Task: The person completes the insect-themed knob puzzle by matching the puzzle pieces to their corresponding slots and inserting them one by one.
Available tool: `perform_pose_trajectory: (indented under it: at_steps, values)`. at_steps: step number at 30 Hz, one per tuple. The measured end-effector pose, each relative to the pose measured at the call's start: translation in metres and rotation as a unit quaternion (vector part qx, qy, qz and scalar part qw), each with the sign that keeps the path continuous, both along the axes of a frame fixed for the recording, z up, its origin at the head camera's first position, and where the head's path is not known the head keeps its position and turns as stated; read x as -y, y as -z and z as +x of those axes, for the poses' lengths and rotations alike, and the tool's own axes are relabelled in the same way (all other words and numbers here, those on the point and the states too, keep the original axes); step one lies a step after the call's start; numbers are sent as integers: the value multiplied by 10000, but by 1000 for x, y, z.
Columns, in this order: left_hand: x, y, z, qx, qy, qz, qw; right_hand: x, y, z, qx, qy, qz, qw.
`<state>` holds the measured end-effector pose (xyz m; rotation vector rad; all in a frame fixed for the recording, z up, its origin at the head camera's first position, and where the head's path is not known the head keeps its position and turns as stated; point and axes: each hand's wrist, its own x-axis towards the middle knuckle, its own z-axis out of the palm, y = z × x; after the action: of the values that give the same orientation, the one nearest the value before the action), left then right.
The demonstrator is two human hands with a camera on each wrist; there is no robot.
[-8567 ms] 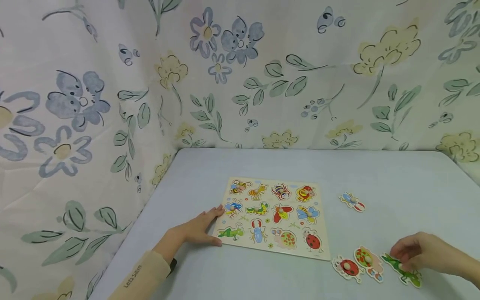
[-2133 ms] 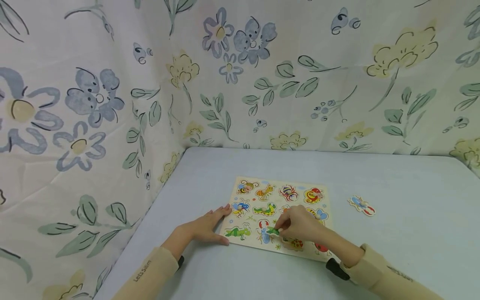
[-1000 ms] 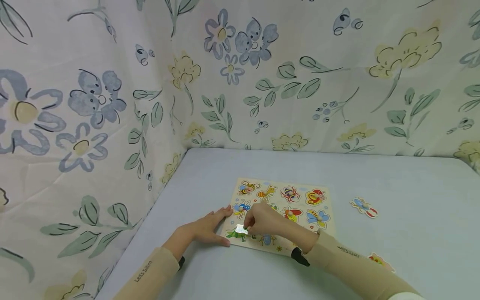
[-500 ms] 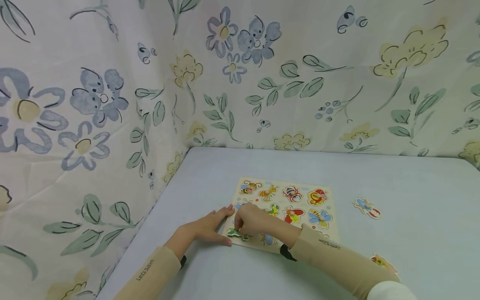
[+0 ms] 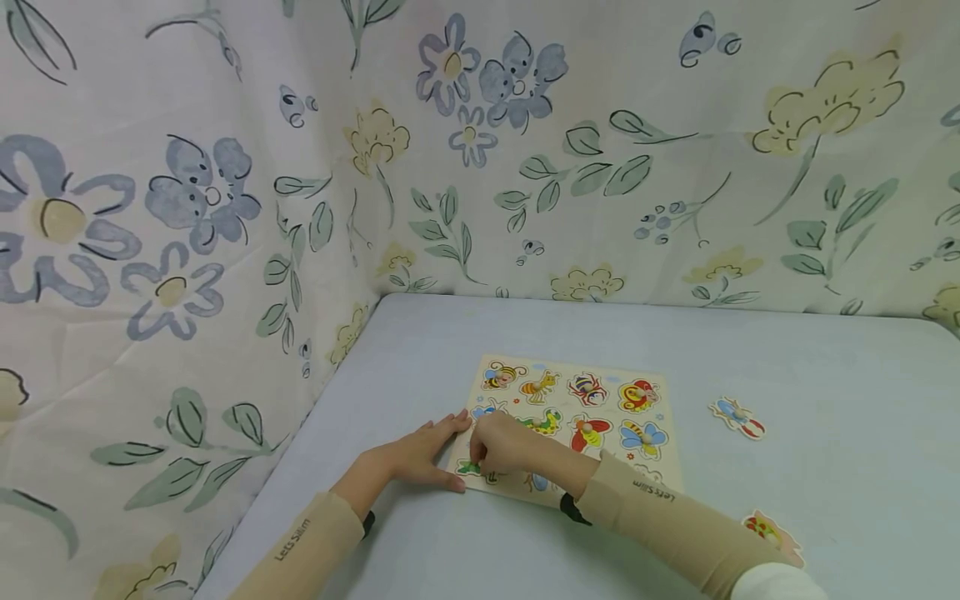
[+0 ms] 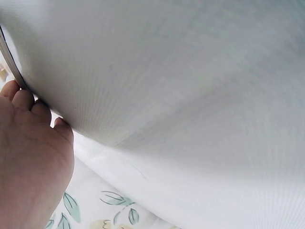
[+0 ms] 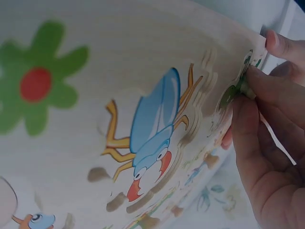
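Observation:
The wooden insect puzzle board [image 5: 670, 400] lies flat on the table. My left hand [image 5: 420, 454] rests at its left edge, fingers straight and spread; the left wrist view shows that hand [image 6: 35, 152] with fingertips at the edge. My right hand [image 5: 502, 442] pinches the small knob of the green grasshopper puzzle piece [image 5: 468, 469] over its picture at the board's lower left. In the right wrist view the grasshopper piece [image 7: 228, 95] lies at or nearly in its recess; whether fully seated, I cannot tell. Beside it is the printed stag beetle recess [image 7: 155, 129], without a piece.
A loose blue stag beetle piece [image 5: 737, 417] lies right of the board. Nearer, a snail piece [image 5: 768, 533] is partly covered by the right sleeve [image 5: 667, 521], which also hides the board's lower right. Floral cloth [image 5: 562, 208] hangs behind and left of the table.
My right hand picked up the grasshopper piece at the right, carried it left across the board, turned it and lowered it to its recess. My left hand stayed at the board's edge.

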<state>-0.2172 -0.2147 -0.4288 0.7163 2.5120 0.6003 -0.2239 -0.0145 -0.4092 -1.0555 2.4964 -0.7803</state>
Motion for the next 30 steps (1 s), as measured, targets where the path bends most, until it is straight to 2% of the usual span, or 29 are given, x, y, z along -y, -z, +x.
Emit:
perform_pose_trajectory:
  at_steps: [10,16,21,26,30]
  values:
    - [-1,1,1,-25,-74,-83,9999,-6,3,1,-22,25,-85,10000]
    - [-1,1,1,-16,-131,-156,9998,-17,1,3,438,-45,-321,9985]
    - [-2,1,0,-85,-20,-56,9999,-33,-2,2,637,86,-525,9965]
    - [-2,1,0,-72,-33,-22,10000,-56,-7,3,590,150,-861,9944]
    - [-1,3,0,-77,-53,-76,9999,-74,-9,5,512,254,-925,9941]
